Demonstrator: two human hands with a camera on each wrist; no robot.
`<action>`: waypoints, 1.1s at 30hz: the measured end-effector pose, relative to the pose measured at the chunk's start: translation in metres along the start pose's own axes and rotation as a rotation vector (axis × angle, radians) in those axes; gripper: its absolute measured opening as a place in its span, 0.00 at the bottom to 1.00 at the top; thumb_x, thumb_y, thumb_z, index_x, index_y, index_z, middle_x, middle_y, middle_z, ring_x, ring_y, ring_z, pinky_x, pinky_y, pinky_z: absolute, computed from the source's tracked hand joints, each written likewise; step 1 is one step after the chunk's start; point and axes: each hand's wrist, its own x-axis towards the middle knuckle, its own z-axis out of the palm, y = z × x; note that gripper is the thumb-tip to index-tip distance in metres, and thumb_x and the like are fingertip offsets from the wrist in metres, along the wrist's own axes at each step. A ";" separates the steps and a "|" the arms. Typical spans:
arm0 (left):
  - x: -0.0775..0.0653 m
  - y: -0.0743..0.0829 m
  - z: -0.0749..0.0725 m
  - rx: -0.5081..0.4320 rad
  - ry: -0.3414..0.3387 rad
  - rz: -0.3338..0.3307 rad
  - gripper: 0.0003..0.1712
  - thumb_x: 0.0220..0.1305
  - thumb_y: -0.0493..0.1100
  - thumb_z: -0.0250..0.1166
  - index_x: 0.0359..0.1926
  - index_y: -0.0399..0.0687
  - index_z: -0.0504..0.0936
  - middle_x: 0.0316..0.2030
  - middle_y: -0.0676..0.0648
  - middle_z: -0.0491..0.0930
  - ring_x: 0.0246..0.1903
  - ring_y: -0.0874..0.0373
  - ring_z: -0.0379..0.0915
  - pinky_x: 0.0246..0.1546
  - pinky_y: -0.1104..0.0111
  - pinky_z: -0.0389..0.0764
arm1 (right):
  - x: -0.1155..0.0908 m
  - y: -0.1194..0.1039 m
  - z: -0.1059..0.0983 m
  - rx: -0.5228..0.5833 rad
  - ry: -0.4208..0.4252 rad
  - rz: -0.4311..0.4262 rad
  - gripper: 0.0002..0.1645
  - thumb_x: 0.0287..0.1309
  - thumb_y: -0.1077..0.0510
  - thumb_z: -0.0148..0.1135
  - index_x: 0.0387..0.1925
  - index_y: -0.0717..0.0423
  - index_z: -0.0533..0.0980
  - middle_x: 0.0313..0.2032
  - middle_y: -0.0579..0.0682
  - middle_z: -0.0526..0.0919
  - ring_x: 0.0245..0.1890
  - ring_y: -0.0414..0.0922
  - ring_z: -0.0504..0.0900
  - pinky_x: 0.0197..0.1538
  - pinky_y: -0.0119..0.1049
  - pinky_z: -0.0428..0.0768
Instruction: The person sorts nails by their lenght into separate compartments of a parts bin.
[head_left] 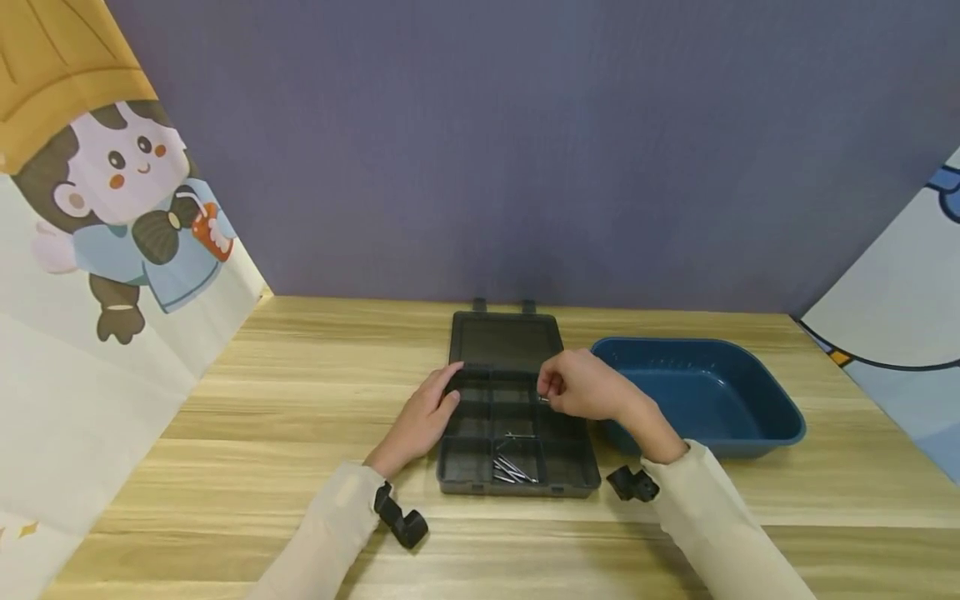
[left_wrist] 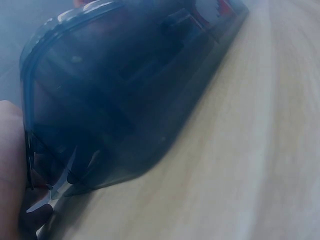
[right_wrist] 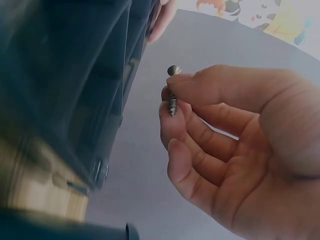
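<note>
A dark, see-through compartment box [head_left: 465, 471] lies on the table with its lid [head_left: 506, 337] folded back behind it. Along its left side, my left hand [head_left: 420, 417] rests with fingers extended and touching the rim; part of that hand [left_wrist: 10, 165] shows at the edge of the left wrist view. Thumb and fingertips of my right hand [head_left: 585, 385] pinch a small silver screw [right_wrist: 172, 102] over the box's right compartments, the round head up and the threaded tip down. Several long silver screws or nails [head_left: 513, 471] lie in the front middle compartment, with another thin one in the compartment behind.
To the right of the box stands a deep blue basin [head_left: 776, 408], close beside my right forearm. A purple-grey panel [head_left: 525, 150] rises behind the wood-grain table [head_left: 300, 400]. Printed cartoon walls flank both sides.
</note>
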 end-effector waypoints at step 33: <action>0.000 -0.002 0.000 0.005 0.007 0.012 0.26 0.71 0.39 0.50 0.69 0.43 0.63 0.64 0.39 0.67 0.65 0.44 0.62 0.66 0.51 0.63 | 0.021 -0.030 0.017 -0.069 -0.048 -0.015 0.06 0.51 0.70 0.62 0.31 0.59 0.81 0.25 0.45 0.79 0.24 0.36 0.74 0.30 0.29 0.75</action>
